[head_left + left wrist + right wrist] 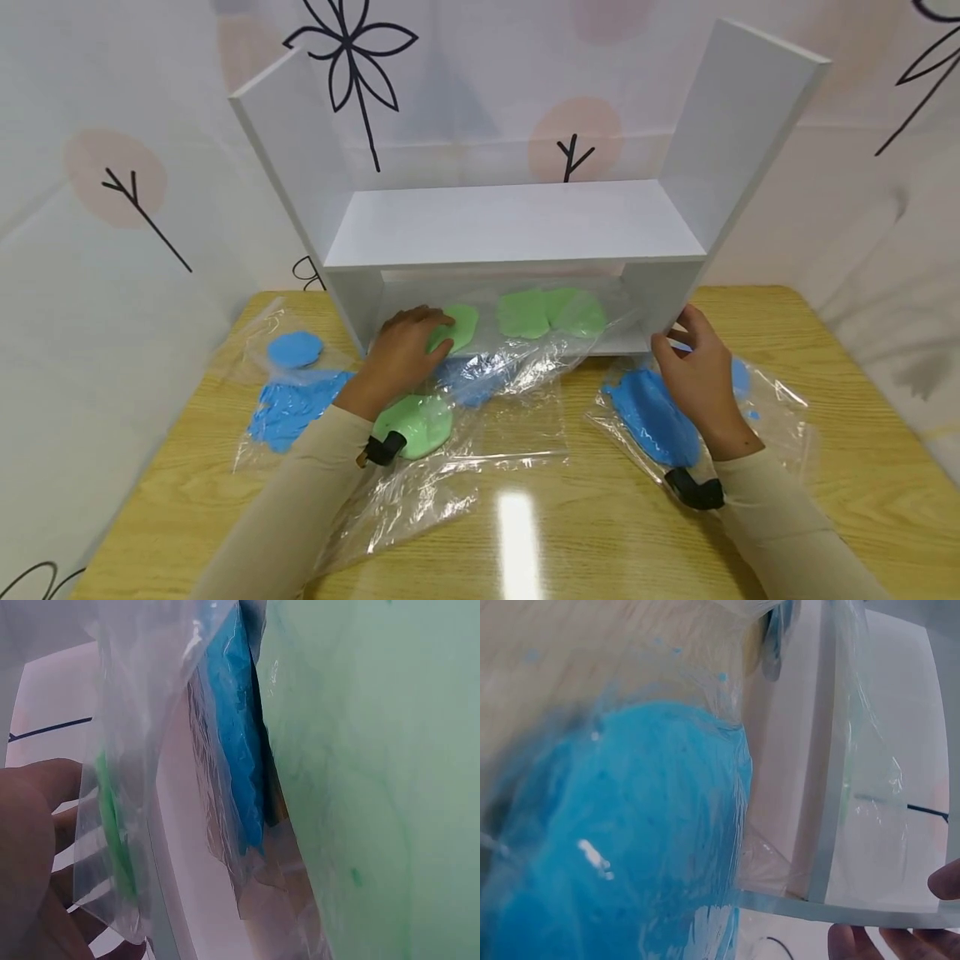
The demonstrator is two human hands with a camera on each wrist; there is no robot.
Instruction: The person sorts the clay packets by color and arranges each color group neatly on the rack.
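Observation:
My left hand (pixel 408 354) reaches onto the lower board of a white shelf unit (pixel 517 225), its fingers spread at a flat green patch (pixel 462 327) inside a clear plastic bag. Through the film (pixel 124 772), the left wrist view shows the fingers with gaps between them. My right hand (pixel 697 371) grips the unit's right side panel (pixel 660 300), thumb on the inner face and fingers outside. More flat green patches (pixel 522 314) lie on the lower board. Below the right hand is a blue slab (pixel 652 417) of soft, clay-like stuff in a clear bag.
On the wooden table (pixel 570 525), a blue round patch (pixel 295 349) and a rough blue sheet (pixel 288 412) lie in plastic at the left. Another green patch (pixel 420 425) is under the left wrist. A patterned cloth (pixel 465 92) hangs behind the unit.

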